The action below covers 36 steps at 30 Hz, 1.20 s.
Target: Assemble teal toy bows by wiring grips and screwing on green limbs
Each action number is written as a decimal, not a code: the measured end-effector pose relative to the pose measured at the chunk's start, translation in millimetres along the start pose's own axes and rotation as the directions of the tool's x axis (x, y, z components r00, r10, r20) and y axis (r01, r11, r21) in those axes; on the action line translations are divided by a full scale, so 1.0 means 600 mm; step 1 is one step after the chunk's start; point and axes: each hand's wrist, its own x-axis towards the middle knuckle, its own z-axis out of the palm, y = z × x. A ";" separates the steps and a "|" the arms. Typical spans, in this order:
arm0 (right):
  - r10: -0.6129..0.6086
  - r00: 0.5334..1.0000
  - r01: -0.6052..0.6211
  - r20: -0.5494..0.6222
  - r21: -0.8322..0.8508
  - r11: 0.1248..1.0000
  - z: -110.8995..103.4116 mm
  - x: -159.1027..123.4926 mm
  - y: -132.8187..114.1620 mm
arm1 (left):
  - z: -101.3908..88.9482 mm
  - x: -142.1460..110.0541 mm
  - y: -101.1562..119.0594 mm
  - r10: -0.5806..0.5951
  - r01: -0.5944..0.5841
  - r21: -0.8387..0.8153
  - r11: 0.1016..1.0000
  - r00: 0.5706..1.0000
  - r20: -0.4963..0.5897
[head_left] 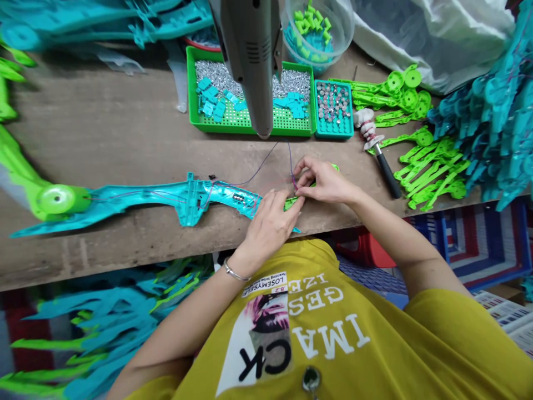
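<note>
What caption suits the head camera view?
Left hand and right hand pinch thin wires by a turquoise plastic piece on a wooden bench.

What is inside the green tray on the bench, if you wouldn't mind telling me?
The green tray holds loose silver metal pieces and small teal blocks. A grey power tool hangs in front of its middle, so whatever lies behind that tool cannot be seen.

A turquoise moulded plastic part (125, 201) lies flat, extending to the left of the left hand (268, 230), with a green plastic wheel (62, 199) fixed at its far end. Thin red and purple wires (266, 161) run along it and up past the right hand (327, 180), whose fingertips pinch them. A small metal component (238, 198) sits in its channel just left of the left hand. A green plastic piece (291, 203) is held between both hands.
</note>
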 end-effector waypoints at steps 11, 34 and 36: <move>-0.136 0.991 0.135 0.009 0.054 0.989 -0.009 -0.006 0.008 | 0.000 0.001 0.005 -0.018 0.016 0.045 0.999 0.999 0.041; -0.631 0.774 0.415 0.053 -0.795 0.442 0.027 -0.049 0.035 | -0.082 0.009 0.062 0.192 -0.181 0.065 0.981 0.912 -0.362; -0.575 0.818 0.354 0.021 -0.807 0.473 0.024 -0.051 0.034 | -0.066 0.022 0.055 0.023 -0.006 0.066 0.998 0.967 -0.252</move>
